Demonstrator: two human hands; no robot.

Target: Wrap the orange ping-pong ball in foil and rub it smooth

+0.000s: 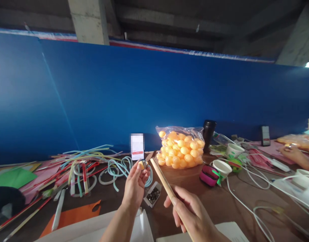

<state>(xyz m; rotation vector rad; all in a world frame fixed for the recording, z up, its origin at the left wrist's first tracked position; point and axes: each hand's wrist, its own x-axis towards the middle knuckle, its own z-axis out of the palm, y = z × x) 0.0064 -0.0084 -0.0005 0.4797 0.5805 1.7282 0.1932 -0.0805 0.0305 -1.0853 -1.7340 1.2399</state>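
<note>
My left hand (135,183) has its fingers closed round a small shiny round piece (143,164), dark and yellow, whose kind I cannot make out. In my right hand (188,210) is a pale wooden stick (163,181), slanting up and to the left. Its far end is near the round piece but looks apart from it. Between my hands, on the table, a small open box (153,194) holds several dark shiny pieces. Behind them stands a clear plastic bag (180,148) full of orange table tennis balls.
On the left lie tangled tubes and sticks (84,171) and an orange sheet (74,215). A phone (137,146) leans upright at the back. To the right are a pink pouch (209,175), a paper cup (222,167), a black bottle (209,134), white cables and another person's hand (294,155).
</note>
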